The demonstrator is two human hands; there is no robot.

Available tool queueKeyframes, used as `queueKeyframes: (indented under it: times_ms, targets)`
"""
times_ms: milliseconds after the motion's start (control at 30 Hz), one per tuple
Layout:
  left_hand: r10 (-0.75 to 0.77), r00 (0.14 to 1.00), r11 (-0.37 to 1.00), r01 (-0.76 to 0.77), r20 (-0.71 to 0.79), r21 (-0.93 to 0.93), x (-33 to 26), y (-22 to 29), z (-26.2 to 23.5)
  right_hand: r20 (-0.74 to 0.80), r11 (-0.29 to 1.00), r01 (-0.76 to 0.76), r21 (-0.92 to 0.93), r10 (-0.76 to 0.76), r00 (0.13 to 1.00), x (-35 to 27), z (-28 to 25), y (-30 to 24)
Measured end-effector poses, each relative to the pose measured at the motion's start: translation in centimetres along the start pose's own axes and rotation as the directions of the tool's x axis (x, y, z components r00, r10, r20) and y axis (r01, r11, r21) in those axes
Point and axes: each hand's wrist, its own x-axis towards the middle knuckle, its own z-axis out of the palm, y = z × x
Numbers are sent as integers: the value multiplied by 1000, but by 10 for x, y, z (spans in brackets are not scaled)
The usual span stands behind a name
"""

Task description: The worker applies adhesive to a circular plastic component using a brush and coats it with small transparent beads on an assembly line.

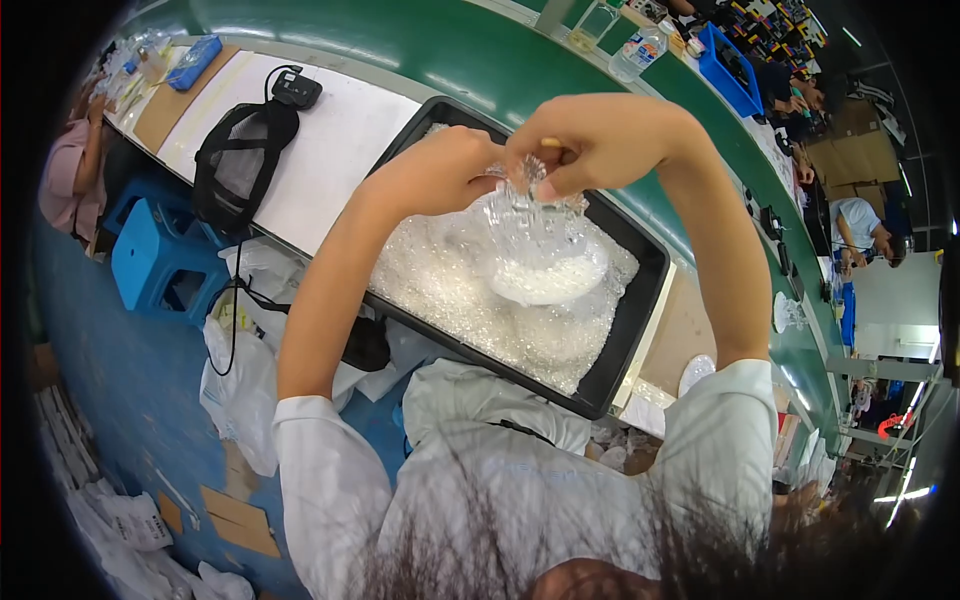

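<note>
My left hand (445,170) and my right hand (600,145) meet above a black tray (640,325). Both sets of fingers are closed on the gathered neck of a clear plastic bag (545,235). White granules (555,280) fill the bag's rounded bottom, which hangs over the tray. Beneath it, a glittering heap of small clear-white beads (450,285) covers most of the tray. A small yellow bit, its kind unclear, shows at my right fingers. My left fingertips are partly hidden behind the bag's neck.
Left of the tray, a black mesh cap (240,165) lies at the white tabletop's edge. Blue stools (165,260) and white plastic bags (240,390) stand and lie below. Beyond are a water bottle (638,52) and a blue bin (730,70). Other people sit at far left and right.
</note>
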Motion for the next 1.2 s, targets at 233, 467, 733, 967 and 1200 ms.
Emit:
queueKeyframes:
  times_ms: [233,467,733,967,1200]
  targets:
    - [-77,997,996,77,6,-39,-9,2,-8,-240,994,-24,-110,-3,971,-31,22,-28]
    - [-123,990,983,112,-64,-147,-14,0,-9,-497,938,-113,-329,-70,865,-63,101,-67]
    - [-106,994,994,106,-34,29,-12,2,-3,-776,882,-336,-329,-50,628,-83,145,-94]
    - [-273,948,915,308,-160,262,-6,41,-8,-872,791,-521,-322,-34,488,-70,156,-84]
    - [-375,925,925,378,68,-47,-10,28,-29,-799,605,-543,-583,-306,517,-41,180,-57]
